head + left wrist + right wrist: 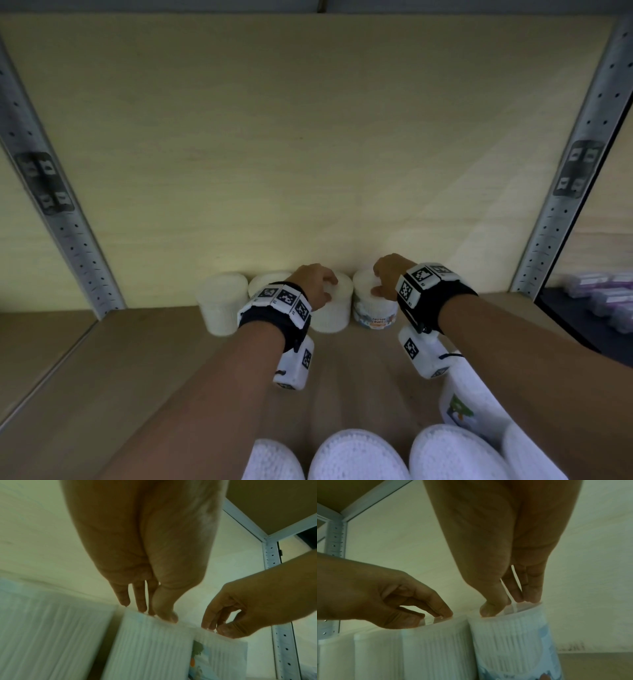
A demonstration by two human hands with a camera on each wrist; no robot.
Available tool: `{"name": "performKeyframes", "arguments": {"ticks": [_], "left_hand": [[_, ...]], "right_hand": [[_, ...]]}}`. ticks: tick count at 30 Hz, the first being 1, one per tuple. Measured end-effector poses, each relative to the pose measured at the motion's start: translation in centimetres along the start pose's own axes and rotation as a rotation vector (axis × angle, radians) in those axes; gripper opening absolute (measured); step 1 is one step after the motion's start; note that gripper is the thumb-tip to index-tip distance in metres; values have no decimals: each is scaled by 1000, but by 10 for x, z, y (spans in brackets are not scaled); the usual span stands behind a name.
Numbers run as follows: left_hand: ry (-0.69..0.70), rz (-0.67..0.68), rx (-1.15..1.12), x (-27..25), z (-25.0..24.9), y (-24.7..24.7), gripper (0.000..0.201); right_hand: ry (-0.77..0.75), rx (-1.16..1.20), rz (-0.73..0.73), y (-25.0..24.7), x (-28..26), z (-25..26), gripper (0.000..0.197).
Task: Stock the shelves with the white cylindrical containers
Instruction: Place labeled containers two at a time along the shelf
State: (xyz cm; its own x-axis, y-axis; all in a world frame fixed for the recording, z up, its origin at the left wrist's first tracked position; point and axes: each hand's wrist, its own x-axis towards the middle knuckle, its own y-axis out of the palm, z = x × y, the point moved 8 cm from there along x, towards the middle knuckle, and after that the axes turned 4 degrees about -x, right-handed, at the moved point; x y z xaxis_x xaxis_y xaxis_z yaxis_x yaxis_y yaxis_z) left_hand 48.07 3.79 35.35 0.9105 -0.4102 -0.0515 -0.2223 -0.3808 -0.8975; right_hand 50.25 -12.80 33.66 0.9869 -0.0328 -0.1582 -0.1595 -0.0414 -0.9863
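Several white cylindrical containers stand in a row against the back panel of the wooden shelf (pixel 137 359). My left hand (pixel 317 286) (pixel 150 611) (pixel 435 616) reaches down on the plain third container (pixel 334 313) (pixel 149 649) (pixel 435 649), thumb and fingertips pinching its lid rim. My right hand (pixel 387 277) (pixel 508 605) (pixel 212 627) pinches the lid of the fourth one, the labelled cotton-buds container (pixel 375 311) (pixel 510 642) (pixel 219 655). Both containers stand upright and touch each other. Two more plain containers (pixel 222 301) (pixel 270 281) stand to the left, the second partly hidden by my wrist.
More white containers (pixel 356 459) crowd the bottom edge close to me, with a labelled one (pixel 469 401) at the right. Perforated metal uprights (pixel 68 233) (pixel 565 205) frame the bay. Purple packs (pixel 603 298) lie on the neighbouring shelf. Bare shelf board lies left of the row.
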Motion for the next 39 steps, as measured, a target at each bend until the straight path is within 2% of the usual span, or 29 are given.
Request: {"name": "performKeyframes", "arguments": {"ticks": [2,5,7,10,11,13,15,21,23,24,26,27,31,33,34,37,39], "left_hand": [[21,71,-1,-2,-2,0,47],[51,102,-17,-4,-8,-3,57],[67,44,-52,-3,-9,-4,51],[28,-92,-42,3,-4,-2,29],[2,-119,13,4,-2,1,30],[-51,-118,123,6,0,8,46],[-54,-116,169,7,-2,10,52],[-31,-45,119,11,-2,12,44],[-5,4,67,11,0,13,42],[11,35,45,10,1,14,46],[45,65,26,6,-1,14,55],[61,57,21,5,-2,13,57],[63,-52,-21,5,-5,9,48],[6,-169,-31,6,-3,3,32],[-34,-203,-22,6,-1,1,31],[-107,-186,98,10,0,9,47],[-104,-190,126,11,-1,10,48]], "right_hand": [[-15,0,-9,5,6,-5,66],[-59,-27,-42,-3,2,2,50],[-60,-29,-23,-4,1,6,45],[-57,-37,-12,-2,7,5,44],[-54,-41,4,-1,8,5,43],[-48,-38,9,1,11,3,39],[-44,-57,-15,0,11,2,32],[-54,-67,-39,5,17,-1,37],[-43,-65,-44,7,19,-2,50],[-47,-67,-45,8,19,-2,50],[-52,-72,-37,7,19,1,37],[-59,-76,-46,6,19,2,37],[-51,-79,-73,11,28,-3,61],[-54,-85,-45,10,28,-3,50],[-66,-82,-43,9,25,-1,42],[-71,-73,-33,7,20,0,37],[-62,-73,-50,10,24,-3,49]]}}
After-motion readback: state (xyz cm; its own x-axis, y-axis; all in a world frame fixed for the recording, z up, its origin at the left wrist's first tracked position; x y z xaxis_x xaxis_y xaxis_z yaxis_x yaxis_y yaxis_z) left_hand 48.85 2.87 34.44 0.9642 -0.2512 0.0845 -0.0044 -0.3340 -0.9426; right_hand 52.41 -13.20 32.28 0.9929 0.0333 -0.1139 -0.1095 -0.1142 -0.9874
